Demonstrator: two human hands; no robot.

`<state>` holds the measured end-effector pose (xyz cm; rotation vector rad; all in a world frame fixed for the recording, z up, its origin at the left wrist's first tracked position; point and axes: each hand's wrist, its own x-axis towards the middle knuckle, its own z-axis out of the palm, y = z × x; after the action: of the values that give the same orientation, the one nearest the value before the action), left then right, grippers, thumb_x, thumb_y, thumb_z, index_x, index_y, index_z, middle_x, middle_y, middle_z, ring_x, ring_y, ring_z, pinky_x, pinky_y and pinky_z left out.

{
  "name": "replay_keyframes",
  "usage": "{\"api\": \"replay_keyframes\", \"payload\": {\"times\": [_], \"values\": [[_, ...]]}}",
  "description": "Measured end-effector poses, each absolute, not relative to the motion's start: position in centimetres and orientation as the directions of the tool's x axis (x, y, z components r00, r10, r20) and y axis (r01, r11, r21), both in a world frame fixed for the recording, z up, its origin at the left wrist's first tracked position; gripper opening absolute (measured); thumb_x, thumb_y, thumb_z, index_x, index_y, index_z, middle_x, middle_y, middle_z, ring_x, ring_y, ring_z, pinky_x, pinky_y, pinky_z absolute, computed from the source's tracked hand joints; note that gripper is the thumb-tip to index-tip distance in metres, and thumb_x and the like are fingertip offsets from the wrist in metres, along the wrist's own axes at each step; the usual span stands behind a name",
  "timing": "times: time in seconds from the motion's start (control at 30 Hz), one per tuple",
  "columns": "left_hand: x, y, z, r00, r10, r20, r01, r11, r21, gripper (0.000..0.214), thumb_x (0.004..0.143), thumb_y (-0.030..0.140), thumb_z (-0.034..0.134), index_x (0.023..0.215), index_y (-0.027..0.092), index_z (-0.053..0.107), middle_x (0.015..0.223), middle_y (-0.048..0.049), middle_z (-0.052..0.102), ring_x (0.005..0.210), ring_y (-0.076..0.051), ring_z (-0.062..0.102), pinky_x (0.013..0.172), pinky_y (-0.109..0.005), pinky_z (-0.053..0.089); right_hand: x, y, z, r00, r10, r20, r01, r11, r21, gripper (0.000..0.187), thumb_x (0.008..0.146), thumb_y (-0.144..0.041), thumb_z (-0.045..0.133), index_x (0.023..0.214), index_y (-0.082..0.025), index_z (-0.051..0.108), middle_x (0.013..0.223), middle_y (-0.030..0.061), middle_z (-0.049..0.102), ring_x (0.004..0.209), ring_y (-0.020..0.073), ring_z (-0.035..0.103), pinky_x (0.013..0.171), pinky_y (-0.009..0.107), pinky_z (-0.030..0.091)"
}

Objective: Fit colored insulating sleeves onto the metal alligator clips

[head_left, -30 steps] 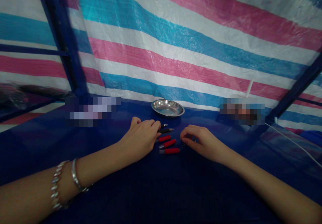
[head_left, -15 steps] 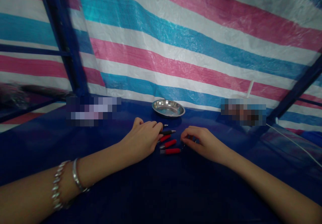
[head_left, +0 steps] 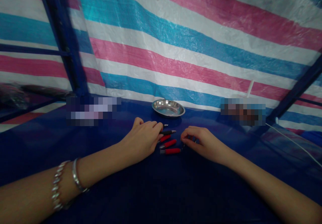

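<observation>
My left hand (head_left: 144, 137) is palm down over the blue table, its fingers curled. Out from between its thumb and index finger comes a black pen piece (head_left: 169, 132) with a pointed metal tip. Just beyond it another metal tip (head_left: 165, 125) shows, its rear hidden by the fingers. Beside the left fingertips lie a partly covered red piece (head_left: 164, 138), a second red piece (head_left: 170, 143) and a third red piece (head_left: 172, 151), with pale or clear ends. To their right, my right hand (head_left: 201, 141) has its fingers pinched together; what they hold is too small to name.
A shallow round metal dish (head_left: 168, 108) stands behind the pen pieces on the blue table (head_left: 156, 190). Blurred-out items lie at the back left and back right. A white cable (head_left: 294, 143) runs along the right. Striped sheeting (head_left: 188, 43) hangs behind, between blue frame posts (head_left: 62, 39).
</observation>
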<state>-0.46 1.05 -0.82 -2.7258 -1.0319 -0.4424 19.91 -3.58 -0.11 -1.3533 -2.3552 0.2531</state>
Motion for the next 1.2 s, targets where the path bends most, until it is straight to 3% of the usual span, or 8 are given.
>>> {"api": "replay_keyframes", "payload": {"times": [1.2], "values": [[-0.37,0.63,-0.27,0.727,0.623,0.288,0.66,-0.75,-0.042,0.015,0.084,0.021,0.034,0.081,0.016,0.049,0.08,-0.0036,0.057,0.072,-0.017,0.052,0.065,-0.031,0.028,20.04,-3.58,-0.34,-0.48,0.844,0.24,0.779,0.536,-0.327,0.012,0.08,-0.018,0.045,0.079,-0.016,0.057,0.076,0.0029,0.056,0.069,0.0118,0.05,0.063,0.024,0.038]]}}
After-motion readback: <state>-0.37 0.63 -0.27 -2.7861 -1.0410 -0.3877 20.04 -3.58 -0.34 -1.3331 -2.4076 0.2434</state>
